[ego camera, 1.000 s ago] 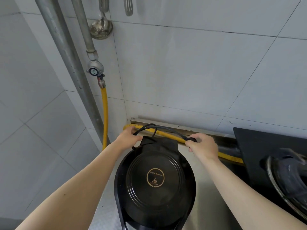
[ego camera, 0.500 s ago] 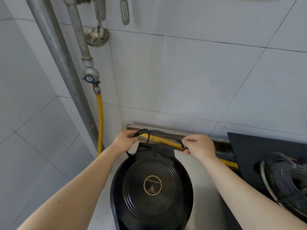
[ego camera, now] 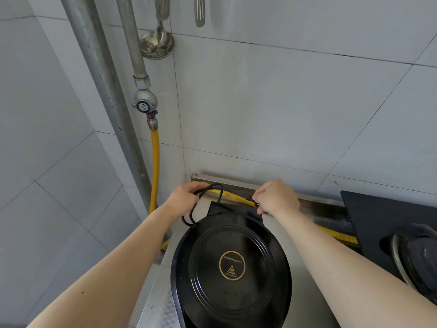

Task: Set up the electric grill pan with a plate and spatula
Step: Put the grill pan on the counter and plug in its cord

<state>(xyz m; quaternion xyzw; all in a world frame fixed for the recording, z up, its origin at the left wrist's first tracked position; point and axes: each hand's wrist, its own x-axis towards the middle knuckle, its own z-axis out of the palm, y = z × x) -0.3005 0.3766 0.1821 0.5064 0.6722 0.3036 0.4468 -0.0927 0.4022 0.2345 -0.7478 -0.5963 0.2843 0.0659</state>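
Note:
A round black electric grill pan (ego camera: 231, 266) with a gold emblem on its closed lid sits on the steel counter (ego camera: 156, 301) below me. Its black power cord (ego camera: 214, 189) loops behind the pan's hinge. My left hand (ego camera: 184, 198) grips the looped part of the cord at the pan's back left. My right hand (ego camera: 275, 197) is closed around the cord's other end at the back right. A slotted metal spatula (ego camera: 199, 11) hangs on the tiled wall above. No plate is in view.
A steel ladle (ego camera: 156, 42) hangs beside the spatula. Two grey pipes run down the corner, with a gas valve (ego camera: 144, 105) feeding a yellow hose (ego camera: 155, 171) that runs along the counter's back. A black gas hob (ego camera: 387, 223) with a glass-lidded pot (ego camera: 418, 261) lies right.
The view has tilted upward a little. Both hands stay on the cord behind the pan, with the right hand's fist closing more fully around its end.

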